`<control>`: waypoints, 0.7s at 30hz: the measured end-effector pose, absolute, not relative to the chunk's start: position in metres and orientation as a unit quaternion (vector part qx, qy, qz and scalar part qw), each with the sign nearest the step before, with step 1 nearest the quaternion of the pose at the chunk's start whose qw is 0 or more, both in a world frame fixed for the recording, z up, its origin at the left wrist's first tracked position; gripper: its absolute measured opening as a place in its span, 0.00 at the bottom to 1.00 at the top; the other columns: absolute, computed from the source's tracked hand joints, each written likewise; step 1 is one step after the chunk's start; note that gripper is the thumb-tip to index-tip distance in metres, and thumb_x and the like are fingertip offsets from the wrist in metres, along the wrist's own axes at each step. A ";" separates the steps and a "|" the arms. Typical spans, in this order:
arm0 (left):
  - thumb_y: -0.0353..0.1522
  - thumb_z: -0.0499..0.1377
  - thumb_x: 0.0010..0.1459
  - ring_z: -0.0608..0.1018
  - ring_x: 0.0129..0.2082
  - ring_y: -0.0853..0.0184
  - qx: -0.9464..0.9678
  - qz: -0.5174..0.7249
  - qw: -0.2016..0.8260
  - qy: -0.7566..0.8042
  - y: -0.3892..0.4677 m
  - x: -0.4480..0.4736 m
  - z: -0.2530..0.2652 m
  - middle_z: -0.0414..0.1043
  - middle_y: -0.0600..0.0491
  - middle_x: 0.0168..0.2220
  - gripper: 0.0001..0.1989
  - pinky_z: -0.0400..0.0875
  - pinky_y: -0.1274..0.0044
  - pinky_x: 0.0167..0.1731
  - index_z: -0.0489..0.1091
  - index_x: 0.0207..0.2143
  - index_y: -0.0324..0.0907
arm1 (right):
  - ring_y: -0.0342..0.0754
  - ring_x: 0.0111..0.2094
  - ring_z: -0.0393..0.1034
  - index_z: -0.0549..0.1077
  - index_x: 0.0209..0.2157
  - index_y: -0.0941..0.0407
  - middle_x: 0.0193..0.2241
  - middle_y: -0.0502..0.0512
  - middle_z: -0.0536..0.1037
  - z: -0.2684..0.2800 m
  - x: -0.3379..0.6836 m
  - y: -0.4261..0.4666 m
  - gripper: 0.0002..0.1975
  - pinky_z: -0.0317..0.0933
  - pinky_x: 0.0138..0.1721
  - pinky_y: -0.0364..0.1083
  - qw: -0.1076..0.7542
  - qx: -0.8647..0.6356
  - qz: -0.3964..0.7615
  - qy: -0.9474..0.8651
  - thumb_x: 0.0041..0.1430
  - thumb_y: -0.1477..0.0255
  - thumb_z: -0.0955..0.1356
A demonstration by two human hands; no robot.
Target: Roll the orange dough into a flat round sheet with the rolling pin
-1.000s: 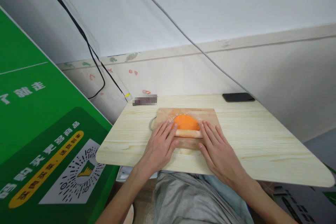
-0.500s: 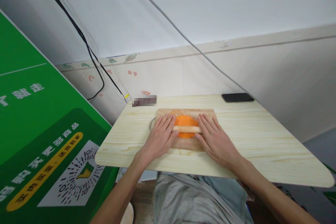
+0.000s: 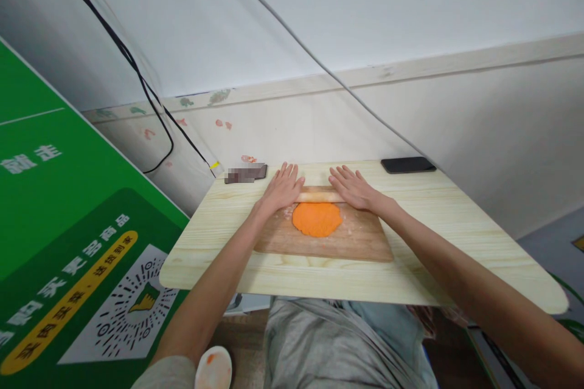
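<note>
A flat, roundish sheet of orange dough (image 3: 317, 220) lies on a wooden cutting board (image 3: 323, 247), with pale flour traces around it. Just beyond the dough's far edge is a light wooden rolling pin (image 3: 319, 197). My left hand (image 3: 283, 188) rests flat over the pin's left end, fingers stretched out toward the wall. Over the right end lies my right hand (image 3: 351, 187), also flat with its fingers extended. Both palms hide the ends of the pin, and neither hand wraps round it.
The board lies on a pale wood-grain table (image 3: 451, 237) against the wall. A black phone (image 3: 408, 165) is at the back right, and a dark, partly blurred object (image 3: 246, 174) at the back left. A green printed panel (image 3: 91, 225) stands left. A white dish (image 3: 214, 368) is below the table.
Both hands and the rolling pin have moved away from me, from the middle of the dough to past its far edge. The whole dough sheet now shows.
</note>
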State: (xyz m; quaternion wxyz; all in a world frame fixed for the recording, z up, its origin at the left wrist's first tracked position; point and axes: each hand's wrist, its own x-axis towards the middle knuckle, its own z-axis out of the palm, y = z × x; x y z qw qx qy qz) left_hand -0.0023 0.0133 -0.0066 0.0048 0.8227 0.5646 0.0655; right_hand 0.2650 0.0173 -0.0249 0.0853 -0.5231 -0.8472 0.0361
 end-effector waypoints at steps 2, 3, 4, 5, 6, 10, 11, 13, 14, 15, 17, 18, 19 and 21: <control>0.43 0.35 0.77 0.45 0.80 0.54 0.821 0.060 0.017 0.567 0.015 -0.004 -0.008 0.48 0.37 0.78 0.36 0.46 0.60 0.76 0.51 0.75 0.29 | 0.63 0.77 0.45 0.56 0.76 0.57 0.75 0.66 0.58 -0.026 0.265 0.015 0.36 0.47 0.72 0.70 0.101 -0.528 0.036 -0.843 0.77 0.55 0.46; 0.43 0.35 0.77 0.45 0.80 0.54 0.822 0.063 0.018 0.566 0.014 -0.004 -0.009 0.48 0.37 0.78 0.36 0.46 0.60 0.76 0.51 0.75 0.28 | 0.64 0.78 0.44 0.55 0.77 0.57 0.75 0.67 0.58 -0.027 0.265 0.012 0.36 0.46 0.73 0.71 0.110 -0.527 0.030 -0.842 0.77 0.55 0.46; 0.43 0.35 0.77 0.45 0.80 0.54 0.822 0.065 0.018 0.565 0.013 -0.005 -0.010 0.48 0.37 0.78 0.36 0.46 0.60 0.76 0.51 0.75 0.28 | 0.64 0.78 0.44 0.55 0.77 0.58 0.75 0.67 0.59 -0.027 0.265 0.008 0.36 0.45 0.73 0.72 0.117 -0.525 0.022 -0.843 0.77 0.56 0.46; 0.44 0.35 0.77 0.45 0.80 0.53 0.823 0.068 0.018 0.564 0.011 -0.005 -0.011 0.48 0.38 0.78 0.36 0.46 0.60 0.76 0.51 0.75 0.29 | 0.64 0.78 0.44 0.55 0.77 0.58 0.75 0.67 0.59 -0.027 0.265 0.003 0.36 0.45 0.73 0.72 0.120 -0.524 0.013 -0.843 0.77 0.56 0.46; 0.44 0.36 0.77 0.45 0.80 0.53 0.822 0.069 0.019 0.566 0.009 -0.005 -0.011 0.48 0.38 0.78 0.36 0.47 0.60 0.76 0.51 0.76 0.29 | 0.65 0.78 0.44 0.55 0.76 0.59 0.75 0.68 0.60 -0.027 0.264 -0.001 0.36 0.44 0.72 0.73 0.122 -0.522 0.004 -0.844 0.77 0.57 0.46; 0.44 0.36 0.77 0.46 0.80 0.52 0.820 0.061 0.027 0.569 0.002 -0.003 -0.008 0.49 0.38 0.78 0.36 0.47 0.60 0.76 0.51 0.75 0.29 | 0.67 0.77 0.47 0.56 0.75 0.64 0.73 0.72 0.62 -0.023 0.261 -0.018 0.36 0.44 0.72 0.73 0.129 -0.522 -0.031 -0.843 0.77 0.60 0.46; 0.44 0.36 0.77 0.46 0.80 0.52 0.821 0.060 0.026 0.568 -0.001 -0.003 -0.008 0.50 0.38 0.78 0.36 0.47 0.60 0.76 0.52 0.75 0.29 | 0.67 0.77 0.47 0.57 0.75 0.64 0.73 0.72 0.62 -0.022 0.260 -0.021 0.36 0.44 0.72 0.73 0.133 -0.524 -0.038 -0.841 0.77 0.60 0.46; 0.45 0.35 0.77 0.47 0.80 0.53 0.824 0.062 0.021 0.563 -0.006 -0.002 -0.006 0.52 0.38 0.77 0.36 0.48 0.60 0.76 0.53 0.75 0.30 | 0.66 0.77 0.48 0.57 0.74 0.66 0.73 0.74 0.62 -0.021 0.258 -0.028 0.36 0.44 0.72 0.73 0.141 -0.525 -0.049 -0.838 0.78 0.61 0.46; 0.45 0.35 0.77 0.48 0.80 0.53 0.825 0.065 0.016 0.561 -0.009 -0.002 -0.005 0.53 0.38 0.77 0.36 0.48 0.60 0.76 0.54 0.74 0.31 | 0.66 0.77 0.48 0.57 0.74 0.67 0.73 0.74 0.62 -0.021 0.257 -0.031 0.36 0.44 0.72 0.72 0.143 -0.525 -0.051 -0.838 0.78 0.61 0.46; 0.45 0.36 0.77 0.49 0.80 0.53 0.826 0.069 0.010 0.560 -0.012 -0.002 -0.004 0.55 0.38 0.76 0.35 0.49 0.60 0.75 0.55 0.74 0.31 | 0.66 0.76 0.48 0.57 0.74 0.68 0.73 0.75 0.62 -0.021 0.257 -0.035 0.36 0.45 0.72 0.72 0.143 -0.525 -0.052 -0.837 0.78 0.61 0.46; 0.44 0.36 0.77 0.51 0.79 0.52 0.827 0.073 -0.004 0.557 -0.020 -0.002 -0.003 0.56 0.37 0.76 0.35 0.50 0.60 0.75 0.56 0.74 0.31 | 0.66 0.76 0.49 0.57 0.74 0.69 0.73 0.75 0.62 -0.020 0.255 -0.042 0.36 0.45 0.73 0.71 0.144 -0.527 -0.049 -0.836 0.78 0.62 0.46; 0.44 0.37 0.77 0.52 0.79 0.51 0.827 0.073 -0.011 0.557 -0.024 -0.002 -0.003 0.57 0.36 0.75 0.35 0.50 0.60 0.75 0.56 0.73 0.30 | 0.66 0.76 0.50 0.57 0.73 0.70 0.73 0.76 0.62 -0.020 0.254 -0.046 0.36 0.46 0.73 0.71 0.146 -0.530 -0.047 -0.834 0.78 0.61 0.46; 0.43 0.37 0.77 0.53 0.79 0.50 0.828 0.074 -0.017 0.556 -0.028 -0.002 -0.003 0.57 0.36 0.75 0.34 0.51 0.60 0.75 0.57 0.73 0.29 | 0.66 0.76 0.51 0.57 0.73 0.71 0.72 0.76 0.62 -0.020 0.253 -0.050 0.37 0.46 0.73 0.70 0.147 -0.533 -0.046 -0.832 0.78 0.61 0.46; 0.42 0.37 0.78 0.55 0.78 0.50 0.829 0.080 -0.026 0.552 -0.037 -0.003 -0.004 0.60 0.36 0.74 0.34 0.54 0.60 0.74 0.59 0.72 0.29 | 0.66 0.75 0.53 0.57 0.73 0.74 0.72 0.77 0.62 -0.020 0.252 -0.058 0.38 0.48 0.73 0.68 0.149 -0.533 -0.047 -0.832 0.78 0.60 0.45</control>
